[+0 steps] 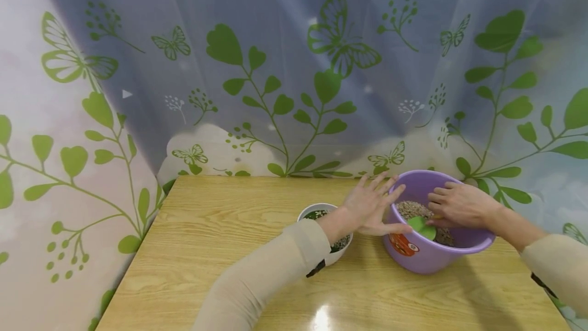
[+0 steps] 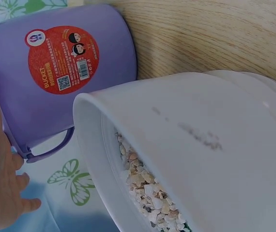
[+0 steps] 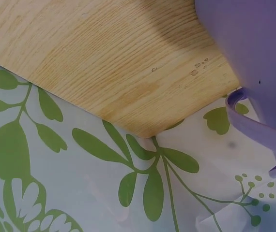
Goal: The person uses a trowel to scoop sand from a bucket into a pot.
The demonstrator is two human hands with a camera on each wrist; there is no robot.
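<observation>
A purple bucket with a red label stands on the right of the table, with grainy tan gravel inside. My right hand reaches in over its far right side, fingers curled, gripping a green scoop whose rounded end shows near the front wall; the grip itself is mostly hidden. My left hand is spread at the bucket's left rim, fingers straight, holding nothing. Under the left wrist stands a white pot, partly covered by the forearm, with pale pebbles and some green inside.
The wooden table meets a curtain printed with leaves and butterflies at the back and sides. A purple handle hangs at the bucket's side, close to the table's back right corner.
</observation>
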